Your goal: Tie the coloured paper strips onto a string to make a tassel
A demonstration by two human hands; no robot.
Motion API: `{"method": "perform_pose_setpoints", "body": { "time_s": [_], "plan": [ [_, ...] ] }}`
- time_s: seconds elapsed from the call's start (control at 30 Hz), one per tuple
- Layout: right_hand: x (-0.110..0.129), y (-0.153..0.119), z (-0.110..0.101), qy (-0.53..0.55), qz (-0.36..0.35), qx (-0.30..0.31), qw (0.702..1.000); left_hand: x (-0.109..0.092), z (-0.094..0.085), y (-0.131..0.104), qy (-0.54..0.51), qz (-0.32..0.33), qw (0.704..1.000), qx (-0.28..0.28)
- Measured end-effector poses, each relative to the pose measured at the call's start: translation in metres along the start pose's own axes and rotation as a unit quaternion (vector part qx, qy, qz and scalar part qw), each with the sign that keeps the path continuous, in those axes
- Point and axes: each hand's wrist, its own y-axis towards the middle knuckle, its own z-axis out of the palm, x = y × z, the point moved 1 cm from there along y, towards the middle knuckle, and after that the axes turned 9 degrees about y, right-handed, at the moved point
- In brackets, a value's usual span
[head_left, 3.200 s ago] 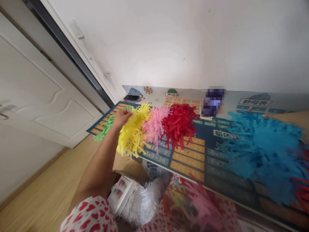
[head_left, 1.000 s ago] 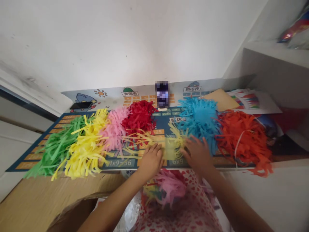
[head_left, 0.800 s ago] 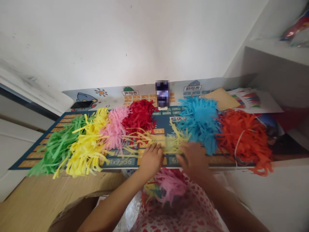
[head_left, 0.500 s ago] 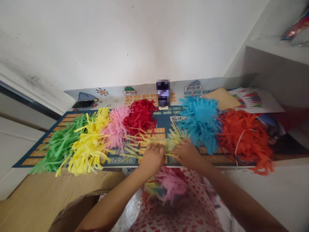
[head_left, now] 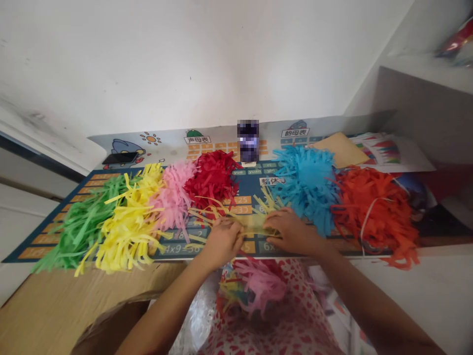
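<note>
Below the gap between my left hand (head_left: 223,239) and my right hand (head_left: 293,229), a mixed bundle (head_left: 258,286) of mostly pink fringe shows in front of my heart-print garment (head_left: 299,315), past the front edge of the worktop (head_left: 438,245). Under and between both hands: one pale yellow fringed sheet (head_left: 254,223), on the printed mat (head_left: 254,190).

Hand state: fingers bent onto the sheet, left hand at its left part, right hand at its right part. Whether they grip or only press, I cannot tell.

Progress, judged from the layout: this sheet is the piece in work and appears unfinished. Its plain middle band is flat, thin and semi-transparent; narrow strips splay from both ends, loose and sparse. No tie is visible. Compared with its neighbours it lacks volume; that part appears not yet done.

Apparently further along: to the left of my hands, running outward, a red bundle (head_left: 212,180), a pink bundle (head_left: 173,195), a bright yellow bundle (head_left: 129,227) and a green bundle (head_left: 86,217); to the right, a blue bundle (head_left: 308,172), then an orange-red bundle (head_left: 382,217) crossed by a white cord (head_left: 366,217). Whether these need more work, I cannot confirm.

Far beyond my hands: an upright object (head_left: 248,143), too obscured to identify, before the wall (head_left: 221,74).
</note>
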Motion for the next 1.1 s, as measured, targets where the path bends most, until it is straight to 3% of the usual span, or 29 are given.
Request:
{"method": "perform_pose_setpoints", "body": {
  "time_s": [0.1,0.23,0.37,0.53,0.6,0.7,0.77,0.87,1.0,1.1],
  "plan": [
    [0.001,0.001,0.001,-0.028,0.006,0.01,1.0,0.001,-0.004,-0.001,0.002,0.027,1.0,-0.004],
    [-0.002,-0.005,-0.007,-0.135,0.068,-0.033,0.988,-0.002,-0.007,-0.002,-0.014,0.09,0.996,0.004],
    [0.0,-0.02,-0.021,-0.199,0.136,-0.076,0.967,-0.005,-0.004,0.0,-0.027,0.07,0.996,0.046],
    [0.018,-0.016,-0.016,-0.082,-0.011,-0.036,0.996,-0.002,0.0,0.002,-0.048,0.045,0.997,0.043],
    [0.019,-0.007,-0.008,-0.031,-0.03,-0.001,0.999,0.0,0.001,0.003,-0.064,0.028,0.997,0.036],
    [0.01,0.004,-0.002,0.005,0.013,0.05,0.999,0.002,0.004,0.004,-0.085,-0.026,0.996,0.018],
    [0.003,0.006,-0.002,0.017,0.037,0.052,0.998,0.003,0.006,0.004,-0.09,-0.069,0.994,0.008],
    [-0.004,0.005,-0.002,0.022,0.063,0.026,0.997,0.003,0.009,0.006,-0.073,-0.108,0.991,0.007],
    [-0.004,0.012,0.002,-0.022,0.17,-0.031,0.985,-0.002,0.011,0.014,-0.01,-0.144,0.989,0.03],
    [-0.001,0.021,0.005,-0.068,0.204,-0.05,0.975,-0.007,0.01,0.02,0.063,-0.165,0.984,0.035]
  ]
}}
